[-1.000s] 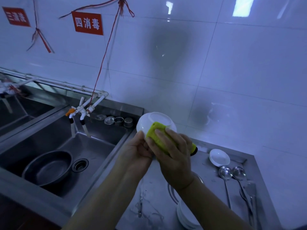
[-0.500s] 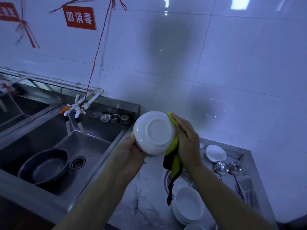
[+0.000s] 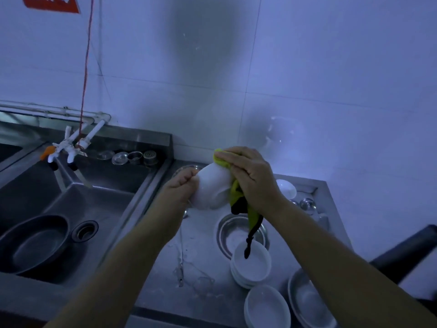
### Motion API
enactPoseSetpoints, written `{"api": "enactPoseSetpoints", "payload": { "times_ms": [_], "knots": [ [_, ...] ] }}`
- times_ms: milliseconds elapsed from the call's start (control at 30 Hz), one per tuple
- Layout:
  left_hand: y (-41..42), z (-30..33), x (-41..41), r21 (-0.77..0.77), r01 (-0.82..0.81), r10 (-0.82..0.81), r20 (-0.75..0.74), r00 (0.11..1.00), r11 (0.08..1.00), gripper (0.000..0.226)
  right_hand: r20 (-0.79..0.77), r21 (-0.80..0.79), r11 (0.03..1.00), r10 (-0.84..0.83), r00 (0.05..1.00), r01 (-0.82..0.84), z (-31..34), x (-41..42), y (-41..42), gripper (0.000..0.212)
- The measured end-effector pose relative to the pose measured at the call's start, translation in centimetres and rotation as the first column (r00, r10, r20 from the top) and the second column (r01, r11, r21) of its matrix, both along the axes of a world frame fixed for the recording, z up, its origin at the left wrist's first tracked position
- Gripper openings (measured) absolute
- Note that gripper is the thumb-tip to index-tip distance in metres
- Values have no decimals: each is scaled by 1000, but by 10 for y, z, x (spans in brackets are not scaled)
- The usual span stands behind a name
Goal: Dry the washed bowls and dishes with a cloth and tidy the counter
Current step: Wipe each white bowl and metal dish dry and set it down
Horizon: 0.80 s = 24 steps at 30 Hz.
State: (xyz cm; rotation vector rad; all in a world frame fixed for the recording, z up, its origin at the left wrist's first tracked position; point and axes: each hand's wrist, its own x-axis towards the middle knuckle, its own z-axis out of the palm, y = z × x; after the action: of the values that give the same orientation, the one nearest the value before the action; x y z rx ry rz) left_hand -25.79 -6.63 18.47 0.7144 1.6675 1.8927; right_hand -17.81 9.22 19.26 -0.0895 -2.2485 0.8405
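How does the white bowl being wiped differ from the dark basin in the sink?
The white bowl is held up, tilted, between left hand and right hand with the cloth; the dark basin sits upright, untouched, and looks larger. Both are round and empty.

The red sign [image 3: 50, 4] on the wall tiles is cut off; its characters are unreadable.

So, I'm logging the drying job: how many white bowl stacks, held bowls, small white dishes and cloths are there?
White bowl stacks: 2
Held bowl: 1
Small white dish: 1
Cloth: 1
Total: 5
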Motion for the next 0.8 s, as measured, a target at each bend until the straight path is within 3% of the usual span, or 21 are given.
{"api": "enactPoseSetpoints", "payload": {
  "times_ms": [100, 233, 400, 500, 600, 700, 733, 800],
  "knots": [
    [14, -12, 7, 14, 68, -68, 45, 997, 998, 28, 67, -213, 973, -71, 995, 84, -16, 22, 20, 33],
    [32, -38, 22, -30, 197, -197, 9, 980, 980, 27, 136, -316, 917, -211, 968, 244, -47, 69, 37, 29],
    [51, -94, 48, -339, 277, -365, -229, 902, 899, 21, 181, -438, 768, -433, 883, 467, -79, 125, 48, 33],
    [52, -132, 75, -541, 235, -518, -461, 720, 808, 15, 216, -540, 638, -525, 823, 549, -91, 155, 49, 32],
    [46, -159, 104, -596, 211, -614, -630, 475, 775, 19, 224, -628, 529, -579, 784, 570, -101, 178, 43, 30],
    [42, -172, 121, -685, 242, -725, -670, 163, 687, 24, 217, -637, 486, -632, 744, 599, -107, 194, 35, 31],
    [40, -176, 124, -701, 245, -726, -687, 22, 670, 18, 215, -641, 471, -648, 730, 606, -108, 198, 32, 32],
    [38, -183, 130, -709, 255, -691, -702, -171, 657, 21, 207, -656, 441, -676, 707, 613, -111, 205, 26, 33]
  ]
}}
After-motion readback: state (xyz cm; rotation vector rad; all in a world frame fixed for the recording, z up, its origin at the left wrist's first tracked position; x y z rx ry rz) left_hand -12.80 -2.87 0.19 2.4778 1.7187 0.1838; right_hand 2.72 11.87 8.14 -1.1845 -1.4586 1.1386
